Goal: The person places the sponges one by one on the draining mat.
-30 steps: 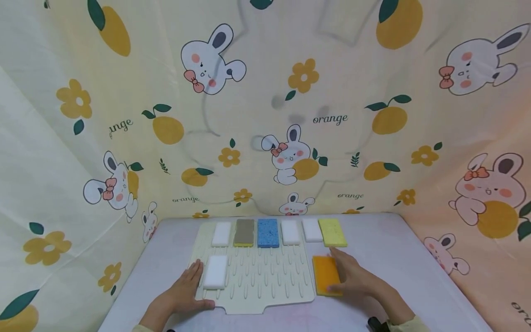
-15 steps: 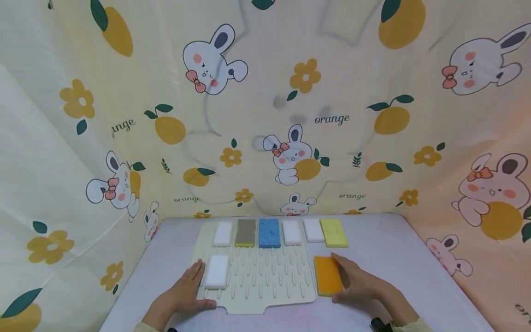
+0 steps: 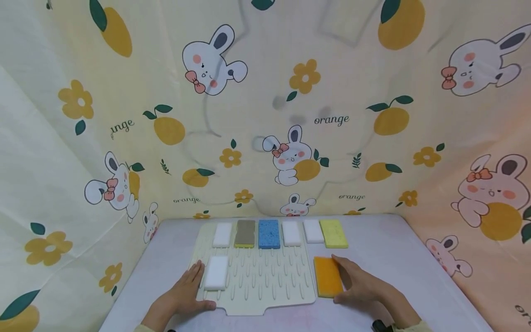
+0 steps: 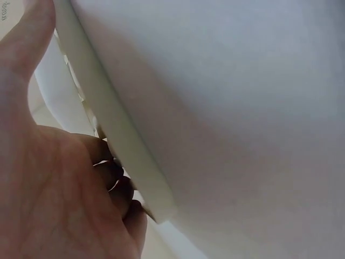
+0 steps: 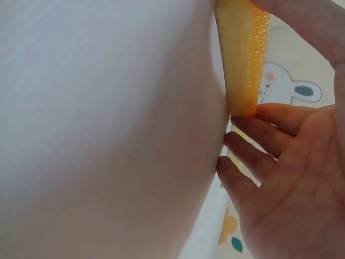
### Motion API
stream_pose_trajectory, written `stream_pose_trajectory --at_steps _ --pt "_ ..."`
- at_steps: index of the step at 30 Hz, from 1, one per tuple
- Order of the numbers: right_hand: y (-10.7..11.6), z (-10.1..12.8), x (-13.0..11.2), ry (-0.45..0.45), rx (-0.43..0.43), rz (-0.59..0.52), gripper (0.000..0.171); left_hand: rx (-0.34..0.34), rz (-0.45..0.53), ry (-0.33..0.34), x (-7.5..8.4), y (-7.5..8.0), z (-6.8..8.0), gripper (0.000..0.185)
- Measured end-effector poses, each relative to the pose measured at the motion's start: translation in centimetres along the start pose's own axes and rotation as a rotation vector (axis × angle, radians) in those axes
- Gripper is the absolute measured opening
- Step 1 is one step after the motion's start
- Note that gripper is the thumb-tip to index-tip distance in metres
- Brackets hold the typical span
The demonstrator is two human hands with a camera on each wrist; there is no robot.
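My left hand (image 3: 182, 291) rests at the front left corner of a cream board (image 3: 265, 288) with rows of raised ridges. Its fingers lie along the left edge, the thumb at the front edge; the left wrist view shows the fingertips against the board's side. Just right of the board, an orange sponge (image 3: 328, 276) lies flat on the table. My right hand (image 3: 362, 282) pinches its right side, index finger at the far corner and thumb at the near one. In the right wrist view, the sponge (image 5: 237, 59) shows a pale layer under its orange one.
Along the board's back stand a white block (image 3: 222, 234), a grey-topped yellow sponge (image 3: 245, 233), a blue sponge (image 3: 269, 233) and another white block (image 3: 291, 233). A white block (image 3: 216, 273) lies at front left. Beyond the board's right edge are a white block (image 3: 313, 231) and a yellow-green sponge (image 3: 333, 233).
My right thumb has shifted off the top of the orange sponge to its near right corner, and the hand has moved slightly right. My left hand and the sponges stay put.
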State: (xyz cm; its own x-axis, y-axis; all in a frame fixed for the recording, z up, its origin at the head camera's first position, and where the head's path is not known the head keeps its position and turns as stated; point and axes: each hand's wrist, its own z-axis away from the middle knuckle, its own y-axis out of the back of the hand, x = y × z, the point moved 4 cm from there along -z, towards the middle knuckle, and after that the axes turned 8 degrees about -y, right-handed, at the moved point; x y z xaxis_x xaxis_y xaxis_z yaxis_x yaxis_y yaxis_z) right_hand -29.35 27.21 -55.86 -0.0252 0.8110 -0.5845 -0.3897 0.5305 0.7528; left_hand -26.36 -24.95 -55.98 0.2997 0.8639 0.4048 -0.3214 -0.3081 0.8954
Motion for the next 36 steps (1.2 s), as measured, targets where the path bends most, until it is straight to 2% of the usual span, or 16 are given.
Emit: stream_pose_trajectory --at_steps 9,19,27,36 --pt "0.1 0.1 -0.3 0.083 0.091 -0.027 0.127 0.016 -0.008 -0.011 0.0 -0.2 0.0 0.13" --pt "-0.2 -0.1 -2.3 0.133 0.16 -0.04 0.123 0.014 0.001 -0.007 0.0 -0.2 -0.1 0.131" --pt "-0.8 -0.8 -3.9 0.236 0.226 -0.037 0.118 -0.005 -0.015 -0.003 -0.1 -0.2 -0.2 0.13" --pt "-2.0 -2.2 -6.2 0.235 0.18 -0.098 0.116 -0.004 -0.031 -0.002 -0.4 -0.5 -0.4 0.13"
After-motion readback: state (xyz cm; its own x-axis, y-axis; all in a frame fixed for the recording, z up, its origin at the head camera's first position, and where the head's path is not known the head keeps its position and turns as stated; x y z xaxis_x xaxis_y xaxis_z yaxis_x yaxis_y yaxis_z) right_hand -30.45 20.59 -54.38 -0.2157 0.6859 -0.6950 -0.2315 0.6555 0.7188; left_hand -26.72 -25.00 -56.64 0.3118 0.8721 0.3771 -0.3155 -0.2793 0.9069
